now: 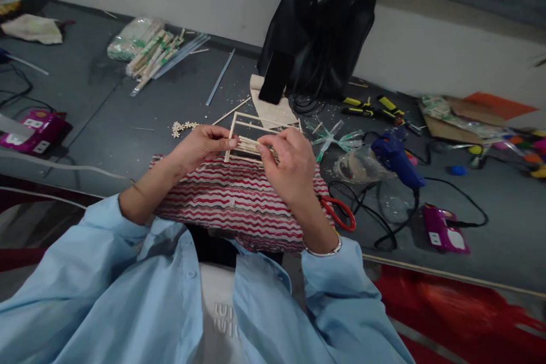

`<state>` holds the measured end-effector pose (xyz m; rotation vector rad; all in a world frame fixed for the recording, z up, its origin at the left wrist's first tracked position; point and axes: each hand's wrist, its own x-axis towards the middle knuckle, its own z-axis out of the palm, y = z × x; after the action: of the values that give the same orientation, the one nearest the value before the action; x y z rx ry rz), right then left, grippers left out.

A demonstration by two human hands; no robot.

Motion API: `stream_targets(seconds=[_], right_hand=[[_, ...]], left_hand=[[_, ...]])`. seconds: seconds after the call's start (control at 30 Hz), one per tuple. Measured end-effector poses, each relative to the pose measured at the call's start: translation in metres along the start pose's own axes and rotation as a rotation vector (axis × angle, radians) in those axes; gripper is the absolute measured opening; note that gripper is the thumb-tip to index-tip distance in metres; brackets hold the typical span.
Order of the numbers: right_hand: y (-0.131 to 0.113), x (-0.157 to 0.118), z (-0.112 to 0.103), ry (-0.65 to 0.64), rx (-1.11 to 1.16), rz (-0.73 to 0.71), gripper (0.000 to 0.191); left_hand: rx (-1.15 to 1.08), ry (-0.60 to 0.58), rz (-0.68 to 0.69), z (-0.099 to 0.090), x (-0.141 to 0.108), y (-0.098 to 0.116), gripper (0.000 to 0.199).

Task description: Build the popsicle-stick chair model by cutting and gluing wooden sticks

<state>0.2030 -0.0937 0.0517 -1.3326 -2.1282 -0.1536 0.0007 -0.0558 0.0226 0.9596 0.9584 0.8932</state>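
The left hand [209,145] and right hand [292,162] pinch thin sticks [248,147] between thumb and fingers, seemingly within the wooden frame [234,116], above the striped cloth [230,196] near the table's front edge.

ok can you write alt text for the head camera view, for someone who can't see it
Two bare hands, left and right, hold thin wooden sticks at a small stick frame above a red-and-white striped cloth. Around them on a grey table are a blue glue gun, yellow-and-black pliers and a black phone.
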Motion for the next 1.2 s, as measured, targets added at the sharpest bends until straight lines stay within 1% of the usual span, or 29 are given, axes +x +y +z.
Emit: stream_targets(seconds=[0.23,0.47,0.63,0.77,0.87,1.03,1.1,1.2], right_hand=[[-0.003,0.01,0.002,-0.12,-0.019,-0.019,0.016],[-0.002,0.015,0.003,-0.138,-0.001,-0.034,0.017],[-0.005,0.016,0.004,-0.136,0.007,-0.017,0.017],[-0.006,0.015,0.004,-0.13,0.059,0.007,0.017],[0.0,0.012,-0.004,-0.085,0.09,0.049,0.017],[0.022,-0.002,-0.031,0.003,0.051,0.15,0.013],[0.03,-0.009,-0.039,0.006,0.025,0.165,0.012],[0.039,-0.016,-0.044,-0.026,0.013,0.174,0.011]], left_hand=[[-0.084,-0.051,-0.018,-0.004,0.006,-0.001,0.037],[-0.113,-0.074,-0.031,-0.004,0.004,-0.002,0.026],[-0.105,-0.027,-0.022,0.001,0.002,0.001,0.021],[-0.106,-0.007,-0.007,0.006,0.001,0.002,0.019],[-0.122,0.002,-0.005,0.007,0.001,0.001,0.017],[-0.118,0.039,0.0,0.01,0.001,0.0,0.018],[-0.118,0.051,-0.004,0.011,0.0,0.001,0.019],[-0.112,0.074,-0.01,0.014,-0.002,0.002,0.022]])
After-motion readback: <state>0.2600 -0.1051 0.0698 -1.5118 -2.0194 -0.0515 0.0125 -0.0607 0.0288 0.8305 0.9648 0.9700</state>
